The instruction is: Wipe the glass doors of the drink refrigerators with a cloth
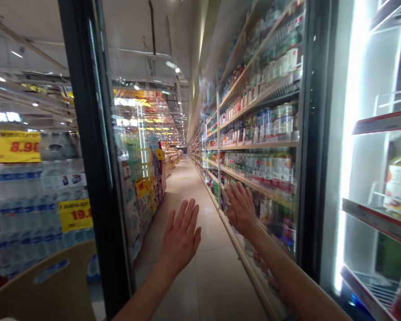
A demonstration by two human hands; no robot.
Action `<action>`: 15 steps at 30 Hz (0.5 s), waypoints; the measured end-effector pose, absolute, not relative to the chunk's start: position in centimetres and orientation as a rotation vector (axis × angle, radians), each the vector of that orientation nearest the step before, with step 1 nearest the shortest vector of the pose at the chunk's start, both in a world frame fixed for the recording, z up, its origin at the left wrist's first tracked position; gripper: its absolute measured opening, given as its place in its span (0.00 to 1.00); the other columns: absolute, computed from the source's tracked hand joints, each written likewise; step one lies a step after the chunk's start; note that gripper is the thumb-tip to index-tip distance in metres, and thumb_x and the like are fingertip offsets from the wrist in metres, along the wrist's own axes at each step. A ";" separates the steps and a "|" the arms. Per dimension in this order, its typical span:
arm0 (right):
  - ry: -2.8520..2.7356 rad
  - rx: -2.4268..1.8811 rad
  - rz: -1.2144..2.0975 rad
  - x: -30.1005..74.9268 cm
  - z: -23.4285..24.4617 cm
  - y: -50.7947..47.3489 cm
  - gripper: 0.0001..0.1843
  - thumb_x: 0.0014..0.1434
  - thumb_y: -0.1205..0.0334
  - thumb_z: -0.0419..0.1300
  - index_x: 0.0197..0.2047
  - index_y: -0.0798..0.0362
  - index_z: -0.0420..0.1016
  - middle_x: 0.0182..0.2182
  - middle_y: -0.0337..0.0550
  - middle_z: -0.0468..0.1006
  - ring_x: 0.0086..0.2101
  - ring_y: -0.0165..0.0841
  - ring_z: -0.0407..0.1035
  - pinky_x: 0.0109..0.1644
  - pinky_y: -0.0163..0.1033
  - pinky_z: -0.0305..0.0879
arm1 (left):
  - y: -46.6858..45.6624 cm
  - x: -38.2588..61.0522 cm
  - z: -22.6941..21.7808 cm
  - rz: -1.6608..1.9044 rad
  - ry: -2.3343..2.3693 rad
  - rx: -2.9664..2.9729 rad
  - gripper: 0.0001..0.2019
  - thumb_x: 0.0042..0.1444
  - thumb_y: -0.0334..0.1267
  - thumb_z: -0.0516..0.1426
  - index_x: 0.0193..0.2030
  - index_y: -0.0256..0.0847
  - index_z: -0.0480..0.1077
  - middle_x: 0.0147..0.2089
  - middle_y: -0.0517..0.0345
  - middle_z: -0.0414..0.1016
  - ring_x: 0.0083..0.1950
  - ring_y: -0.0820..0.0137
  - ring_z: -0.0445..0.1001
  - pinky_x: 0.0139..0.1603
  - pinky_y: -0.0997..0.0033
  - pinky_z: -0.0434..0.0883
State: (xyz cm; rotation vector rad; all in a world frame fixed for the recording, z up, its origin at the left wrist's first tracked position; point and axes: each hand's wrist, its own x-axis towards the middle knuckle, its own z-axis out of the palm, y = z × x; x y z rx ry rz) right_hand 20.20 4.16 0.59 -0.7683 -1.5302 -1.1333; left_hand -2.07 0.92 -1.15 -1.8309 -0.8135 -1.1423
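In front of me is a glass door (173,111) with a dark frame (100,147), standing open beside a lit fridge. My left hand (182,234) is raised before the glass, fingers stretched and thumb apart, holding nothing. Whether its palm touches the pane I cannot tell. Higher and to the right, my right hand (241,208) is flat at the glass, its fingers stretched out and a little blurred. A pale smear along its fingertips could be its reflection; what it is does not show clearly.
Lit fridge shelves (381,227) hold bottles (399,185) at the right. Through the pane, an aisle floor (183,187) runs between stocked shelves. Packs of water bottles (16,191) with yellow price signs (15,147) stand at left, above a beige slotted panel (53,285).
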 end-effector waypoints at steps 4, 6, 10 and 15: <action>-1.212 -0.884 -1.038 21.3 1.6 4.5 0.31 0.61 0.68 0.45 0.67 0.49 0.45 0.63 0.50 0.57 0.64 0.41 0.46 0.64 0.56 0.50 | 0.8 -2.1 -1.1 -1.114 -0.817 -1.833 0.29 0.59 0.38 0.50 0.67 0.37 0.48 0.63 0.48 0.61 0.68 0.65 0.51 0.68 0.59 0.43; -1.215 -0.884 -1.023 20.9 1.4 4.4 0.32 0.61 0.68 0.45 0.67 0.50 0.44 0.64 0.50 0.56 0.65 0.41 0.45 0.64 0.56 0.50 | 0.8 -2.1 -1.1 -1.117 -0.819 -1.832 0.29 0.59 0.38 0.50 0.67 0.37 0.48 0.63 0.47 0.61 0.68 0.64 0.51 0.68 0.59 0.43; -1.520 -0.783 -1.102 19.4 0.2 3.8 0.33 0.60 0.68 0.47 0.68 0.50 0.43 0.62 0.48 0.60 0.64 0.39 0.45 0.65 0.51 0.49 | 0.8 -2.1 -1.1 -1.133 -0.821 -1.829 0.29 0.59 0.38 0.50 0.67 0.38 0.48 0.63 0.48 0.62 0.68 0.66 0.50 0.68 0.60 0.42; -1.284 -0.865 -1.048 19.2 0.3 3.9 0.32 0.61 0.68 0.46 0.67 0.49 0.44 0.63 0.50 0.57 0.64 0.40 0.46 0.64 0.55 0.49 | 0.9 -2.1 -1.2 -1.132 -0.804 -1.830 0.29 0.59 0.38 0.51 0.66 0.37 0.50 0.62 0.48 0.62 0.68 0.66 0.50 0.68 0.60 0.43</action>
